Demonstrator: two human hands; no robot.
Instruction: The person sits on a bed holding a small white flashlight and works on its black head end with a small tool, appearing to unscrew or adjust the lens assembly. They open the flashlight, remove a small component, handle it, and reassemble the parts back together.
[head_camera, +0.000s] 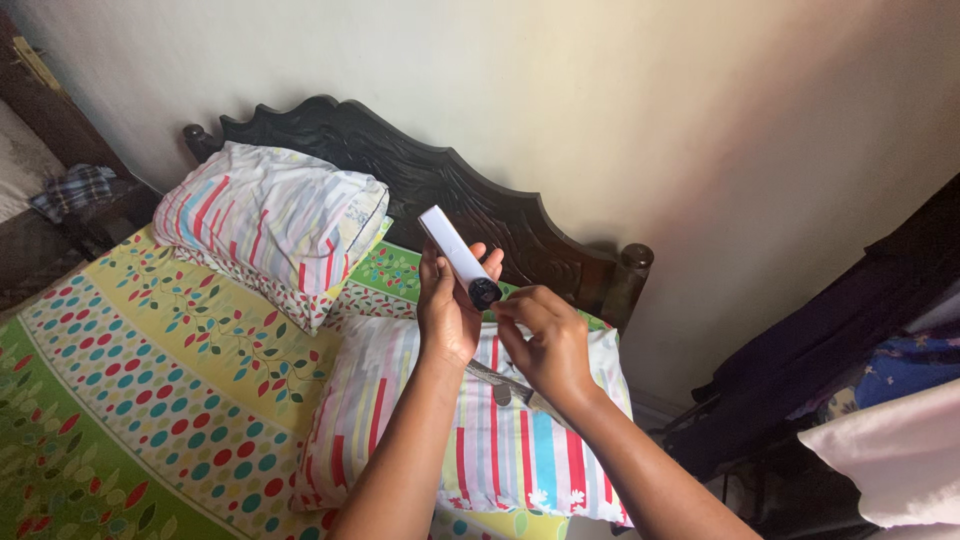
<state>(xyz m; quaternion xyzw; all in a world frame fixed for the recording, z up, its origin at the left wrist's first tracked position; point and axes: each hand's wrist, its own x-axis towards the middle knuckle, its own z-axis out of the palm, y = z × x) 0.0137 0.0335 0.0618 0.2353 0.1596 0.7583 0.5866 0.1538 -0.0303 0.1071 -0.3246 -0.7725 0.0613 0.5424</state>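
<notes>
Bed with dotted, leafy green-yellow sheet, dark carved wooden headboard. Two striped pillows, nearer one under hands. Left hand clamped around slim white rectangular device with dark round end, held above pillow. Right hand fingertips pinched together beside dark end.

**Colours on the bed**

The little stick in the left hand is white with a black round end. The pillow under the hands is white with red, pink, blue and yellow stripes. The other pillow has the same stripes. The bed sheet is green and yellow, with red and blue dots and little leaves. The headboard is very dark brown. The wall is cream.
</notes>
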